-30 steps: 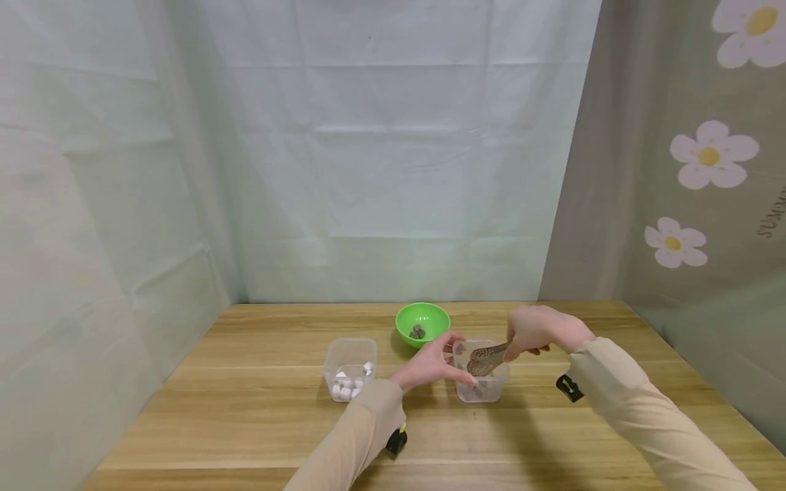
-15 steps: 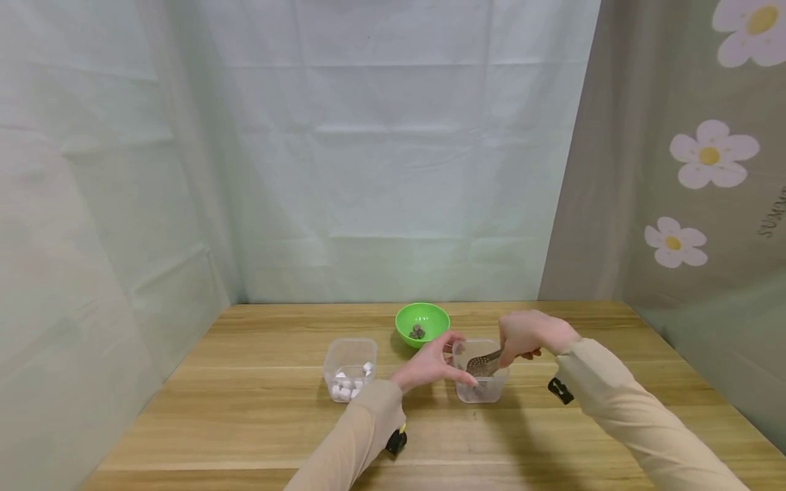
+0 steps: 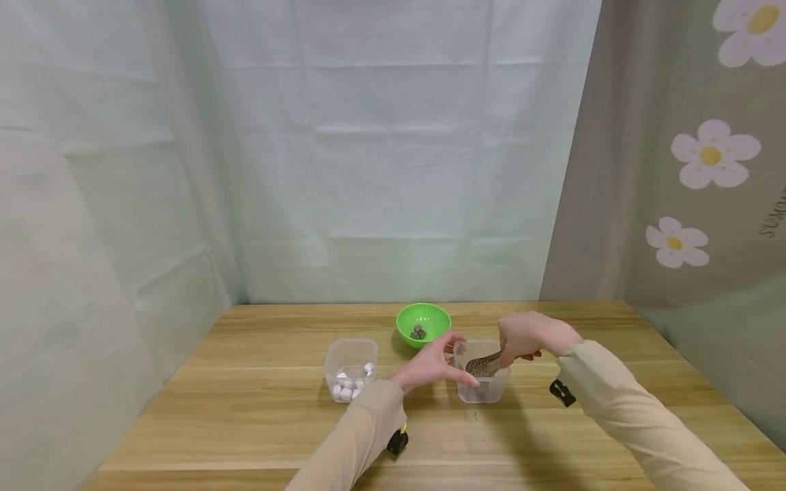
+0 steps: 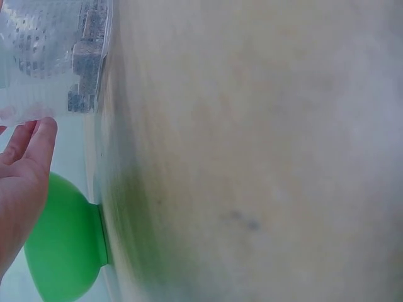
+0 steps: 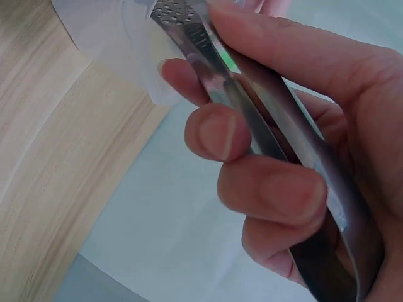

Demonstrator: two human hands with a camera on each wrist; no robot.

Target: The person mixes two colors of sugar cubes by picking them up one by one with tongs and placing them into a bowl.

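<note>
My right hand (image 3: 531, 333) grips metal food tongs (image 5: 271, 110), its fingers wrapped round both arms. The perforated tong heads (image 3: 482, 367) are down inside a clear plastic container (image 3: 485, 394), close together in the head view. Grey-brown chunks (image 4: 88, 58) lie at the container's bottom in the left wrist view. With thumb at the front and fingers at the back, my left hand (image 3: 428, 365) holds the container's left side. Behind that hand stands a green bowl (image 3: 432, 318) with a few similar brownish chunks (image 3: 418, 333) inside.
Left of my left hand sits a second clear container (image 3: 350, 349) holding several white cubes (image 3: 346, 393). Everything stands on a wood-grain table (image 3: 245, 409). Pale curtains (image 3: 393, 170) hang behind and at both sides.
The tongs have gone lower into the container and their heads have come together. My right hand has shifted slightly left and down. My left hand keeps its place.
</note>
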